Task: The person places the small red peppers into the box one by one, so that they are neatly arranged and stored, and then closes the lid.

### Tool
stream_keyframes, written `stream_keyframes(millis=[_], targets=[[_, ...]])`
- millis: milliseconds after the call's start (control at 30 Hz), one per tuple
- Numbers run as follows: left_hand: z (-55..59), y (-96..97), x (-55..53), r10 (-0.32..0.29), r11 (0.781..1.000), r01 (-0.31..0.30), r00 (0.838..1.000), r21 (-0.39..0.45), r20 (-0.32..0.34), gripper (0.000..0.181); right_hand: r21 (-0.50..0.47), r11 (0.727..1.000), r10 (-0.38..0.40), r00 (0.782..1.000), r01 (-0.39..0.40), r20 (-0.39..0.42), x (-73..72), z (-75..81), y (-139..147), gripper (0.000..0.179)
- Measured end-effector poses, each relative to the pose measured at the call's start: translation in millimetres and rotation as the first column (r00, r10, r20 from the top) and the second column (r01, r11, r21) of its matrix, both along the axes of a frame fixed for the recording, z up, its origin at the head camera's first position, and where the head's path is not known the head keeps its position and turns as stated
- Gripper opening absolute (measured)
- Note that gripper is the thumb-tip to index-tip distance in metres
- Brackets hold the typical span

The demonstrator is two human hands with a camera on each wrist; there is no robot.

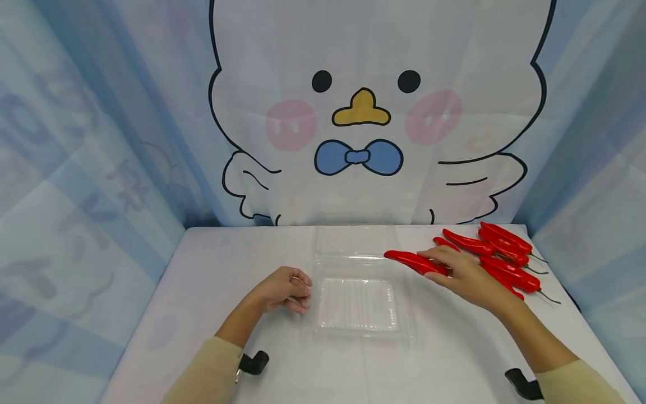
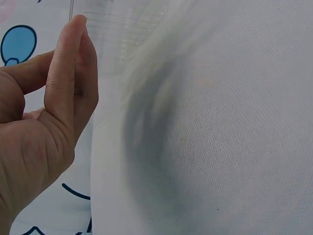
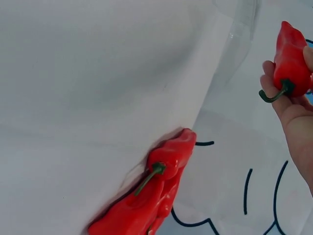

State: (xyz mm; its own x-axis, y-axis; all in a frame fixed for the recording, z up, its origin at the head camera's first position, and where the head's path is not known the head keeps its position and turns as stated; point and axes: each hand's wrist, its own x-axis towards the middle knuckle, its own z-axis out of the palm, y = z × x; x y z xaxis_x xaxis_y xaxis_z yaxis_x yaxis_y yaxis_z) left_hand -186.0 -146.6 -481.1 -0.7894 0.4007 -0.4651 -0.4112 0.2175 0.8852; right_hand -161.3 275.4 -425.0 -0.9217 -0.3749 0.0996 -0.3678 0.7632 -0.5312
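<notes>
Your right hand (image 1: 464, 276) gripped a red pepper (image 1: 413, 261) near the right edge of the clear plastic box (image 1: 355, 306) — long axis slanting, tip leftward, stem toward your wrist. Your left hand (image 1: 284, 289) curled at the box's left edge; any pinch couldn't be told.

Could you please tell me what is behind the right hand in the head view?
Behind the right hand lie several red peppers on the white table. The hand covers parts of some, so their exact number cannot be told.
</notes>
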Motion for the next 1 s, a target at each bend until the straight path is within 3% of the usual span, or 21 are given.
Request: stream_keyframes(millis=[200,500,1000], targets=[[2.9,0.4,0.0,0.002,1.0,-0.002,1.0,-0.002,0.006,0.024,-0.039,0.998,0.04,0.999,-0.039,0.018,-3.5,-1.9,-12.4,0.057],[3.1,0.5,0.1,-0.002,1.0,0.002,1.0,0.002,0.009,0.022,-0.009,0.995,0.098,0.994,-0.098,0.054,-10.1,-2.5,-35.6,0.053],[2.0,-0.6,-1.4,-0.023,1.0,0.023,1.0,0.015,0.0,0.019,-0.034,0.982,0.186,0.969,-0.183,0.165,-25.8,-9.8,-71.9,0.047]])
